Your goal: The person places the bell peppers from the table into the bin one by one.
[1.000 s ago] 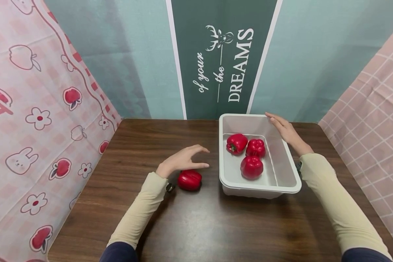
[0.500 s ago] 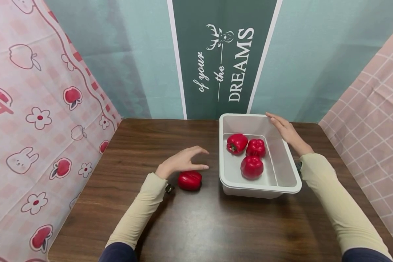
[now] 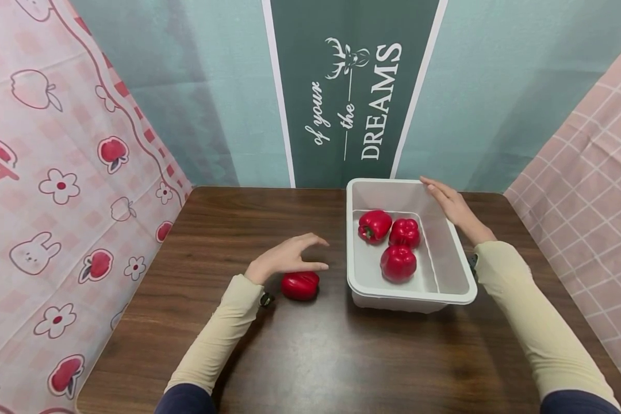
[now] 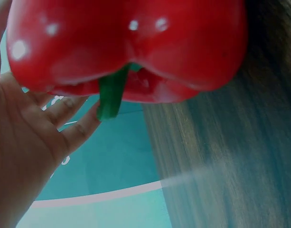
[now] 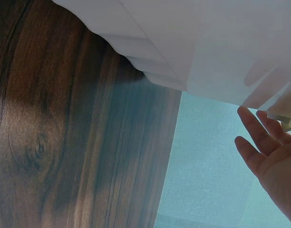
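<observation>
A red bell pepper (image 3: 300, 287) lies on the wooden table, left of a white plastic bin (image 3: 349, 241). Just above and behind it hovers my left hand (image 3: 286, 256), thumb and fingers spread apart with nothing between them. In the left wrist view that bell pepper (image 4: 136, 47) fills the top, its green stem (image 4: 111, 95) showing, and the hand (image 4: 29, 128) is partly hidden behind it. Three more red bell peppers (image 3: 398, 263) sit inside the bin. My right hand (image 3: 456, 213) rests with straight fingers on the bin's far right rim; the right wrist view shows its fingertips (image 5: 249, 118) at the wall.
The brown table (image 3: 310, 356) ends at a teal curtain (image 3: 227, 103) behind the bin. A pink fruit-print cloth (image 3: 57, 230) hangs on the left and a pink checked cloth (image 3: 590, 190) on the right.
Almost nothing differs. My left hand stays over the lone bell pepper with only a very slight shift, and the right hand and bin keep their places.
</observation>
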A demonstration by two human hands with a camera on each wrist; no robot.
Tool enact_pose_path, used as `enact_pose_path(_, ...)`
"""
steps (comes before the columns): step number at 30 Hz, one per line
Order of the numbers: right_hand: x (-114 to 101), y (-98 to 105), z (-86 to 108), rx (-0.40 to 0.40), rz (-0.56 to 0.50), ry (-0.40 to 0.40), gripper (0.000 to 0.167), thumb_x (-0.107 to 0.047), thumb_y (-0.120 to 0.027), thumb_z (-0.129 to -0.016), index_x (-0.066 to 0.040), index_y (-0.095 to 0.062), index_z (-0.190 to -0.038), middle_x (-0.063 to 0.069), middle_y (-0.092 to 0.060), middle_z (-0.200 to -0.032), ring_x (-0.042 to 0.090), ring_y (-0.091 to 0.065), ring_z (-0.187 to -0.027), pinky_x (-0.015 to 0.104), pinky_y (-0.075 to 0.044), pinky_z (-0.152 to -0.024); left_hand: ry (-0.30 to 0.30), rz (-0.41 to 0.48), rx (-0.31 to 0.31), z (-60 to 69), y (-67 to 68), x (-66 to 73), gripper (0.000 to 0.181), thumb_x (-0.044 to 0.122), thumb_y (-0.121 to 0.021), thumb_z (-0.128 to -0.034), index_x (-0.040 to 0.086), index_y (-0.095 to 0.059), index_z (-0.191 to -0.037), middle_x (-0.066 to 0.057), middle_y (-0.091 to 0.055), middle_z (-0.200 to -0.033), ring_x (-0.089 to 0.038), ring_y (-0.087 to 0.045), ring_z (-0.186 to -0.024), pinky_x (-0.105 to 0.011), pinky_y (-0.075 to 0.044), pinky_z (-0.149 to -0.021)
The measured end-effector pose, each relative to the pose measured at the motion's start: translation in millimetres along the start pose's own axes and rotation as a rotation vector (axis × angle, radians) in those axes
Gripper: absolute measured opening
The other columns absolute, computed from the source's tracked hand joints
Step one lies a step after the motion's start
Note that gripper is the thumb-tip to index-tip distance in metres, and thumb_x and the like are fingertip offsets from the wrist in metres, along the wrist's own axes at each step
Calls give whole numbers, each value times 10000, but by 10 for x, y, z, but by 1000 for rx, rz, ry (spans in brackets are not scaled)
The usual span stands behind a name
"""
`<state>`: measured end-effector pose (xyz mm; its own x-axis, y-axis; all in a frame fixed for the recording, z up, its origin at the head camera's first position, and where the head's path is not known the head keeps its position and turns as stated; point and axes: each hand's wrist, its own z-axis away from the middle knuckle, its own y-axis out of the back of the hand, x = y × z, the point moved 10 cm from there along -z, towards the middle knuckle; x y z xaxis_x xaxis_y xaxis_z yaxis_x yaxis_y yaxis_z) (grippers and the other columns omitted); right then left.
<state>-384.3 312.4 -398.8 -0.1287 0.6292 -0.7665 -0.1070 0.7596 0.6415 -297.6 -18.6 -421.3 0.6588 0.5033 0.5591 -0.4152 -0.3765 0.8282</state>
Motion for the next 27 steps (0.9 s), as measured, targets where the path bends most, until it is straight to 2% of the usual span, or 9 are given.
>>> enact_pose_path(6,-61,23,-18,-2,-7,9,515,-418,-314,-994,-191,-295,-1456,152,-242,-1507,413,-228,-1358,684,-189,-1005,-7,2,1,-12,-18,-21,597,548,-588,-826,122,-544,-1241,-65,-565,-1215,-226,-528,-1134,-346,-419,-975)
enact_pose_path(12,24,39,-76,-8,-3,4,513,-436,-308,-990,-225,-289,-1457,142,-239,-1509,412,-233,-1356,687,-196,-999,9,16,-19,-24,-70,-65,635,581,-571,-820,114,-542,-1249,-64,-566,-1211,-220,-532,-1121,-355,-422,-971)
enact_pose_path(27,-22,24,-16,-4,2,13,498,-417,-301,-996,-236,-283,-1460,138,-233,-1513,412,-230,-1357,687,-198,-999,42,18,-54,56,-166,-119,635,598,-560,-817,128,-546,-1244,-46,-567,-1211,-192,-543,-1099,-353,-451,-939)
